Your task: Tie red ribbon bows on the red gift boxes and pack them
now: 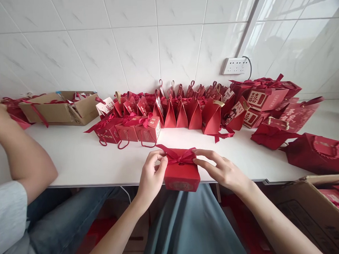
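Note:
A red gift box (182, 180) sits at the table's front edge, its near end reaching over the edge. Across its top runs a red ribbon (179, 155) tied in a bow. My left hand (153, 172) is closed at the bow's left side, thumb and fingertips pinching the ribbon. On the other side, my right hand (223, 169) has its fingertips closed on the ribbon's right part, against the box's edge. Beyond my hands stand red boxes with cord handles (149, 129) and bows.
Pointed red boxes (195, 114) line the wall. Stacked red boxes (265, 96) and a red bag-shaped box (319, 152) are on the right. An open carton (305, 211) stands lower right; another carton (53, 113) is back left. A co-worker's arm (27, 148) rests at left.

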The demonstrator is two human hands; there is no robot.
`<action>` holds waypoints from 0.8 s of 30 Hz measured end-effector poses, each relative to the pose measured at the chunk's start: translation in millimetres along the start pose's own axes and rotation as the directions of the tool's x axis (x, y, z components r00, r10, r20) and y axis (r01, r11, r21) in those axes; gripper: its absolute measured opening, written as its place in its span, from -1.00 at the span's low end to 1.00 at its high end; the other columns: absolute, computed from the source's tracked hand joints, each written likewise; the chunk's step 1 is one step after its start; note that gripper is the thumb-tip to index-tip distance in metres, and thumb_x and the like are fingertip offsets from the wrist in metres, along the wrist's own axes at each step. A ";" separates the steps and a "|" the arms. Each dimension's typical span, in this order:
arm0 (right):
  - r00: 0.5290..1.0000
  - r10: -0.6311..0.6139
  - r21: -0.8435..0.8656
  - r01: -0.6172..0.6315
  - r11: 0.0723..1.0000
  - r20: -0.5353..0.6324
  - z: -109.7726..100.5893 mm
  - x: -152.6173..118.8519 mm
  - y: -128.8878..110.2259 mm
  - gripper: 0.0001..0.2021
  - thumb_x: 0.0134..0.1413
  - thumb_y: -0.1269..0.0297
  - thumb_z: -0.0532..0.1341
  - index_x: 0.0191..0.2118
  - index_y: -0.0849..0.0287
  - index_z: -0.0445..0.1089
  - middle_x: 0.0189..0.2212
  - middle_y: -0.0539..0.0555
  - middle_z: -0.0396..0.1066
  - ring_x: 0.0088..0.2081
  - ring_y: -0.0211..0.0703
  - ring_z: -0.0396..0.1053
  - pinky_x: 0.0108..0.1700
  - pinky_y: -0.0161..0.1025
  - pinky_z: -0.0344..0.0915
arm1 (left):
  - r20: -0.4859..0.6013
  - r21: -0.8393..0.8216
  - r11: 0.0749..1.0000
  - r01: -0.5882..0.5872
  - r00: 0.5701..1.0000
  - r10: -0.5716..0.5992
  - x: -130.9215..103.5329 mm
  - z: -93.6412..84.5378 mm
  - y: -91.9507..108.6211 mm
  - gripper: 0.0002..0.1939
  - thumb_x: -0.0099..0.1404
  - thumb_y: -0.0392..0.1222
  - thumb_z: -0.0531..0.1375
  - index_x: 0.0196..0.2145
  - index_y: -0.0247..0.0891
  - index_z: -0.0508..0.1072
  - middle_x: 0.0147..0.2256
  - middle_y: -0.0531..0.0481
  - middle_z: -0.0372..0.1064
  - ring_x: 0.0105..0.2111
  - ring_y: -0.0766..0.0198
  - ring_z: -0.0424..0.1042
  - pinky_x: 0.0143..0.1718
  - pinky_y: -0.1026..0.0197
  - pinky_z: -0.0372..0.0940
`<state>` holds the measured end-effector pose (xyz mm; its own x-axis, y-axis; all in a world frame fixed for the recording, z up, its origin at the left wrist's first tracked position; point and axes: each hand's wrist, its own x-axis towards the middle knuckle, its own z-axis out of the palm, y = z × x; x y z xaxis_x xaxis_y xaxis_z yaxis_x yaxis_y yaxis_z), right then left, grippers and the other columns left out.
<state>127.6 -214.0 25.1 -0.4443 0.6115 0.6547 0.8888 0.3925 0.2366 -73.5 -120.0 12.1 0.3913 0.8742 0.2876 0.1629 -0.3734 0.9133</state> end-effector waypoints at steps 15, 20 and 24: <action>0.449 0.690 0.373 -0.888 0.271 0.567 -9.1 23.7 -29.8 -0.47 0.13 -0.17 -0.02 -0.65 0.13 -0.08 -0.69 -0.11 -0.10 -0.60 -0.35 -0.12 -0.57 -0.33 -0.09 | 0.045 -0.267 0.945 0.187 0.982 -0.182 -7.2 12.0 6.0 -0.72 0.24 -0.03 0.10 -0.52 -0.26 0.27 -0.25 0.03 0.21 -0.33 0.36 0.30 -0.34 0.37 0.22; 0.432 0.687 0.380 -0.894 0.238 0.585 -3.2 28.6 -32.6 -0.50 0.07 -0.13 0.06 -0.65 0.13 -0.04 -0.69 -0.11 -0.02 -0.59 -0.34 -0.06 -0.55 -0.32 -0.09 | 0.070 -0.388 0.885 0.256 0.966 -0.248 -7.7 14.3 4.5 -0.71 0.20 0.00 0.15 -0.51 -0.27 0.29 -0.15 0.03 0.21 -0.36 0.37 0.30 -0.38 0.34 0.24; 0.444 0.657 0.455 -0.874 0.170 0.608 0.2 28.4 -28.4 -0.56 0.06 -0.05 0.09 -0.63 0.13 -0.01 -0.67 -0.10 0.00 -0.57 -0.33 -0.06 -0.51 -0.31 -0.07 | 0.082 -0.464 0.833 0.301 0.951 -0.298 -4.4 11.3 6.8 -0.67 0.13 -0.03 0.19 -0.58 -0.29 0.20 -0.32 0.06 0.20 -0.45 0.42 0.22 -0.46 0.37 0.17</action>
<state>89.7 -207.6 36.8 0.3186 0.9478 0.0097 0.4887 -0.1555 -0.8585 -63.9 -129.9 13.8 0.3982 0.9170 -0.0222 -0.1671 0.0963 0.9812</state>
